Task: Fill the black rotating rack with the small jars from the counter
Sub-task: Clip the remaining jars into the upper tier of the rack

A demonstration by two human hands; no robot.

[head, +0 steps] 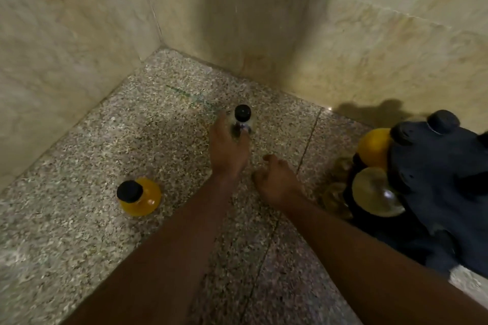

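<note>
A small clear jar (242,120) with a black cap stands on the speckled stone counter (163,124) near the corner. My left hand (228,149) reaches to it, with the thumb on its left side and fingers curled round its lower right. My right hand (274,179) hovers just behind and to the right, its fingers loosely curled and holding nothing. A yellow-filled jar (138,196) with a black cap stands alone at the left. The black rotating rack (435,192) sits at the right edge and holds a yellow jar (375,148) and a pale clear jar (375,192).
Beige tiled walls (79,34) meet in a corner behind the counter and close it in at the back and left. The view is blurred by motion. More jars show dimly in the rack's lower left (335,192).
</note>
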